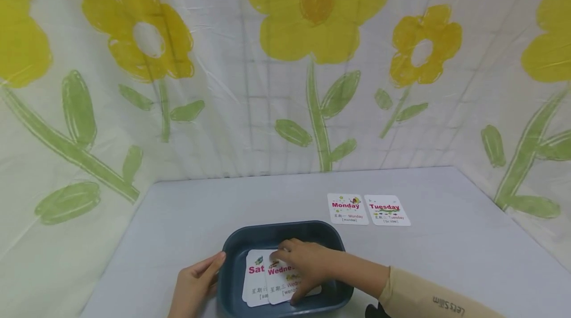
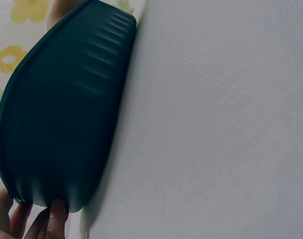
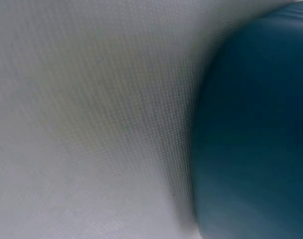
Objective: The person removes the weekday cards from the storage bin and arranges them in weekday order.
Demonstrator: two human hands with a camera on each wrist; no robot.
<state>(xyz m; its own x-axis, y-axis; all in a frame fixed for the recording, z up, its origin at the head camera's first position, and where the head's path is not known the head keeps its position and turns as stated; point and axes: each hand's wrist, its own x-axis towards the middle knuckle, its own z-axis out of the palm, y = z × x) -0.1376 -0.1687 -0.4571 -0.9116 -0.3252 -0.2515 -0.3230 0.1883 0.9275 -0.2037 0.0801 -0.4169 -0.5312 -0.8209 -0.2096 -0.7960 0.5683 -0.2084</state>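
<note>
In the head view, a dark blue-green tray [image 1: 281, 312] holds several white day cards. My left hand [image 1: 194, 283] grips its left rim, thumb on top; the left wrist view shows fingers [image 2: 56, 219] against the tray wall [image 2: 56, 124]. My right hand [image 1: 312, 263] reaches inside over the "Wednesday" card [image 1: 278, 286], fingers bent at its top edge and thumb at its lower right, partly covering it. Beneath its left side lies a card reading "Sat" [image 1: 254, 278]. The right wrist view has the tray's outer wall [image 3: 255, 139] but no hand.
Beyond the tray, a "Monday" card [image 1: 348, 209] and a "Tuesday" card [image 1: 387, 210] lie side by side on the white table [image 1: 446, 243]. A curtain [image 1: 223, 134] with yellow flowers stands behind. A small black object [image 1: 374, 311] is at the bottom edge, beside the right sleeve.
</note>
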